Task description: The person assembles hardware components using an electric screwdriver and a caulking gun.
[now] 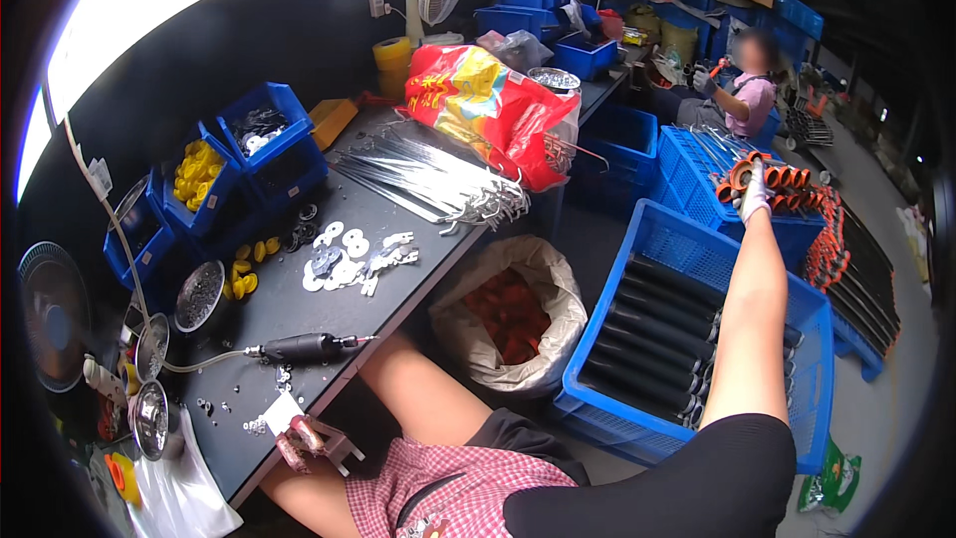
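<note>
My right arm stretches far to the right over a blue crate (575,379) of black tubes (647,339) with metal ends. At its end my right hand (754,191), in a pale glove, closes on an orange-and-black part (740,175) among a row of similar parts (792,177). These lie on top of another blue crate (687,154). The glove covers some of its own fingers and part of what they grip. My left hand does not show. A screwdriver (299,347) with a cable rests near the table edge, by a small clamp-like fixture (309,438).
The dark table (398,259) holds metal rods (428,179), white discs (339,254), blue bins (269,139) and metal bowls (202,294). A sack of orange pieces (558,289) stands beside it. Orange-ended black rods (846,279) are stacked right. A co-worker (752,90) sits behind.
</note>
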{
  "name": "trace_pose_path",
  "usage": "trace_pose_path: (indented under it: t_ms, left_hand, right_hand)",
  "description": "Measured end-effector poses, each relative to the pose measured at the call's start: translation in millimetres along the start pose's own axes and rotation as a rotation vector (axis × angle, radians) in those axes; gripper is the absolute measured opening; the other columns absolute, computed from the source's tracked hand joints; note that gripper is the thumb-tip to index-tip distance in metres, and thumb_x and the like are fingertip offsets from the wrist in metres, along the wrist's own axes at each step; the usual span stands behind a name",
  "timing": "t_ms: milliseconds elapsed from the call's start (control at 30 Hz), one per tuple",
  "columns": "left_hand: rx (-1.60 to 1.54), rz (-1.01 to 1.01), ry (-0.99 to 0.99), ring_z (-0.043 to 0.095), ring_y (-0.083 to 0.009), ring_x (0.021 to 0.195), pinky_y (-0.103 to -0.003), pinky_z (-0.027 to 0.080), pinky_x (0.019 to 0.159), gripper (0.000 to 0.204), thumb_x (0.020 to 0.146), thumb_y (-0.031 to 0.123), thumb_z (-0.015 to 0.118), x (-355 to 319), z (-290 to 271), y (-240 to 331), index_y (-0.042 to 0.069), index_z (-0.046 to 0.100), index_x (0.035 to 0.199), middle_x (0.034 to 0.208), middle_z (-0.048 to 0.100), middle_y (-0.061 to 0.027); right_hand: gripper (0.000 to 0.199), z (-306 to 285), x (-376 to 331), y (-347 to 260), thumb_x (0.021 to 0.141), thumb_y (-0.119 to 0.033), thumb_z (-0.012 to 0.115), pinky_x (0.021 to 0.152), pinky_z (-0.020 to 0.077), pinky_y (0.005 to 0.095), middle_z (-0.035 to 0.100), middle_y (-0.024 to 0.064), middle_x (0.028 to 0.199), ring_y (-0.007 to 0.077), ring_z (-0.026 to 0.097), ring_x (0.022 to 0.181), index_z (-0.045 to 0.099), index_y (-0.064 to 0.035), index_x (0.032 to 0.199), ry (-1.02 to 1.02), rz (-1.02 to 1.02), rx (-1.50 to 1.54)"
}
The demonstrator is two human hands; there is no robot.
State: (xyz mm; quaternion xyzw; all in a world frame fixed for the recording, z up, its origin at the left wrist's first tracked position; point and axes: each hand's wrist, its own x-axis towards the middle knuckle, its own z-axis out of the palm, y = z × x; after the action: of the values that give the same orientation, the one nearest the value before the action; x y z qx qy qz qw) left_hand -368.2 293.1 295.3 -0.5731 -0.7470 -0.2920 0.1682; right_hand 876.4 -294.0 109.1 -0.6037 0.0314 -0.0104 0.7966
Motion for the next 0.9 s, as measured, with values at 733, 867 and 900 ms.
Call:
trace_pose_path:
  t_ms: [733, 867, 900]
  left_hand:
    - [-0.231, 0.476, -0.029, 0.067, -0.0251, 0.073, -0.033, 0.052, 0.072, 0.06, 0.051, 0.015, 0.076, -406, -193, 86, 0.008, 0.06, 0.108, 0.082, 0.066, -0.0121]
    - [-0.457, 0.46, -0.263, 0.065, -0.0191, 0.079, -0.031, 0.051, 0.079, 0.064, 0.047, 0.014, 0.076, -412, -120, 111, 0.003, 0.061, 0.108, 0.089, 0.066, -0.01]
    - [-0.457, 0.487, -0.264, 0.064, -0.0184, 0.081, -0.031, 0.05, 0.08, 0.065, 0.047, 0.015, 0.075, -409, -110, 116, 0.002, 0.061, 0.109, 0.09, 0.066, -0.0104]
  right_hand:
    - [0.052, 326, -446, 21, 0.097, -0.044, 0.051, 0.094, 0.0446, 0.0273, 0.059, 0.0044, 0.122, 0.0126, 0.056, 0.111, 0.051, -0.0055, 0.133, -1.804, -0.091, 0.035]
    - [0.055, 346, -565, 53, 0.093, -0.055, 0.051, 0.065, 0.0417, 0.0192, 0.061, -0.0046, 0.099, 0.0008, 0.054, 0.083, 0.058, -0.0091, 0.124, -2.033, 0.259, 0.17]
    - [0.056, 352, -560, 61, 0.093, -0.056, 0.051, 0.064, 0.0407, 0.0184, 0.061, -0.0046, 0.098, 0.0004, 0.053, 0.083, 0.058, -0.0099, 0.123, -2.035, 0.317, 0.185]
